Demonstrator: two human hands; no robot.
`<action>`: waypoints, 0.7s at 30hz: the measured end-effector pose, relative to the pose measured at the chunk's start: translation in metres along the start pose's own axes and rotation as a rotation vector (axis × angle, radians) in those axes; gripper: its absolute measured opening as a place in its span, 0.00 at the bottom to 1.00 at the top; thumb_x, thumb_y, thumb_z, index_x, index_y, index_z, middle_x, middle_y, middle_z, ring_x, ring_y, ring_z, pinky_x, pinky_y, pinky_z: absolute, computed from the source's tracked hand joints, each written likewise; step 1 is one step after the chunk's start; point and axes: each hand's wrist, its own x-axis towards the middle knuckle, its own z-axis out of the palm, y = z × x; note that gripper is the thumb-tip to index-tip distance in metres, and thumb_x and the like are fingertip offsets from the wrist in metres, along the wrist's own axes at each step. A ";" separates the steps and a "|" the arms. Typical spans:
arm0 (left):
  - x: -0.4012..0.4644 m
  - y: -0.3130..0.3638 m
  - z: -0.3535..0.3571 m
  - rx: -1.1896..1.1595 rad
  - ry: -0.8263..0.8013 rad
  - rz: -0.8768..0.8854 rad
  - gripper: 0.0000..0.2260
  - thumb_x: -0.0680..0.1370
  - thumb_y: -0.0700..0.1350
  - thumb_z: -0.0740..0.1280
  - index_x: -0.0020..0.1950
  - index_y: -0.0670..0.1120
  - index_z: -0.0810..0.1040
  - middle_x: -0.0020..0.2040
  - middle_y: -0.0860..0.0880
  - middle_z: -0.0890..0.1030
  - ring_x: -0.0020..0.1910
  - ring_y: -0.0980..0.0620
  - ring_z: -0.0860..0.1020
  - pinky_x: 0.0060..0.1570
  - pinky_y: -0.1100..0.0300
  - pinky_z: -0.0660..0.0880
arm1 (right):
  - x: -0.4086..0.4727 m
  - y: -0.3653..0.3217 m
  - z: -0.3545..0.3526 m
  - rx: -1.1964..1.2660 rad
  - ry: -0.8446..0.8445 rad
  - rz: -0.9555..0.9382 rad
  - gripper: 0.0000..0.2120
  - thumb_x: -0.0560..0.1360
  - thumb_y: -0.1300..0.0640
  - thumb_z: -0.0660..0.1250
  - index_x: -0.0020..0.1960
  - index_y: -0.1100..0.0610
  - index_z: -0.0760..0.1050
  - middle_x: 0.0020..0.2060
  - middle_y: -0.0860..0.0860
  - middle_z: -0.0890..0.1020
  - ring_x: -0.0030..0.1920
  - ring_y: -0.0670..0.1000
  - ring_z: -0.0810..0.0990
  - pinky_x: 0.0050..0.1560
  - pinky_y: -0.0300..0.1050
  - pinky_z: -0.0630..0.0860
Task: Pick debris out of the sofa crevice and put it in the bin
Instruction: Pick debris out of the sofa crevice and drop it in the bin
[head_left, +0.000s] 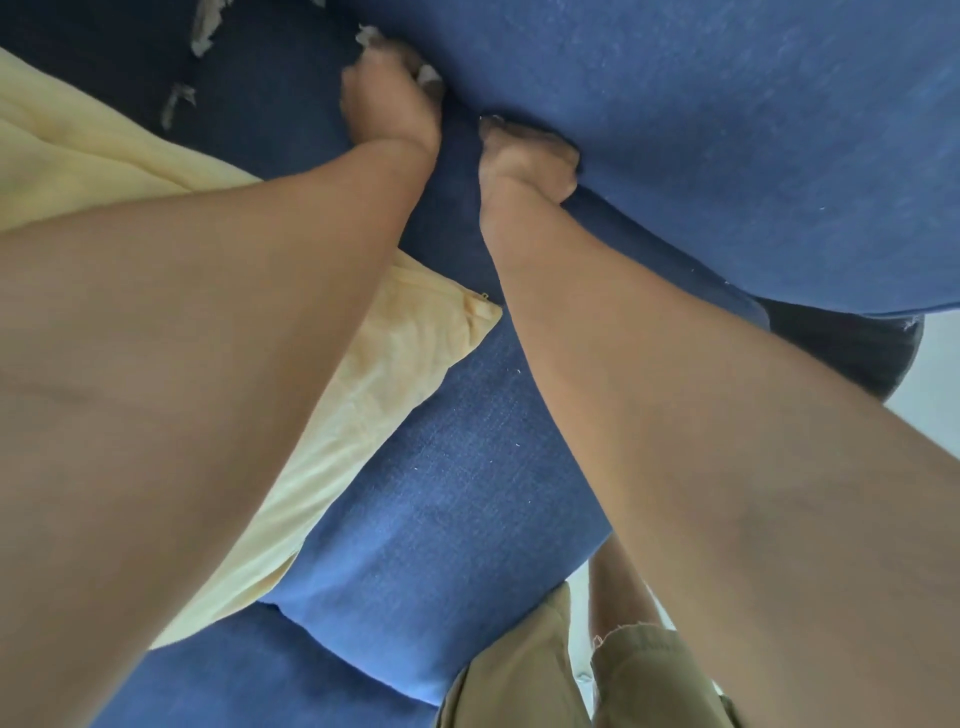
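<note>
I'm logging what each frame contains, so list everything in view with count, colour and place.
sofa: one, blue, fills most of the view.
back cushion: one, blue, upper right.
pillow: one, pale yellow, lying on the seat at left.
debris: several pale grey scraps, on the seat at upper left and at the crevice beside the left hand.
floor: pale, at the right edge.
shorts: khaki, bottom centre.
left hand: at the crevice, fingers curled around a pale scrap.
right hand: fingers pushed in under the back cushion; whether it grips anything is hidden.
</note>
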 end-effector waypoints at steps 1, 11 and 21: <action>-0.001 -0.001 -0.005 -0.007 -0.004 -0.007 0.09 0.76 0.47 0.65 0.52 0.47 0.82 0.53 0.50 0.84 0.55 0.51 0.80 0.52 0.63 0.75 | 0.001 0.000 -0.002 -0.014 -0.012 0.003 0.14 0.75 0.59 0.71 0.56 0.67 0.77 0.43 0.54 0.81 0.49 0.52 0.79 0.61 0.45 0.76; -0.085 0.009 -0.052 -0.112 -0.112 -0.034 0.07 0.75 0.41 0.68 0.50 0.49 0.83 0.43 0.50 0.85 0.42 0.54 0.76 0.51 0.63 0.76 | -0.025 0.012 -0.068 0.002 -0.070 -0.061 0.06 0.71 0.54 0.75 0.36 0.52 0.83 0.35 0.48 0.86 0.38 0.49 0.85 0.55 0.48 0.82; -0.219 0.069 -0.019 -0.075 -0.372 0.023 0.01 0.76 0.46 0.68 0.45 0.50 0.79 0.38 0.51 0.84 0.45 0.48 0.82 0.45 0.54 0.80 | -0.053 0.055 -0.219 -0.027 0.044 0.069 0.09 0.74 0.49 0.72 0.37 0.52 0.83 0.35 0.53 0.85 0.40 0.55 0.86 0.43 0.45 0.82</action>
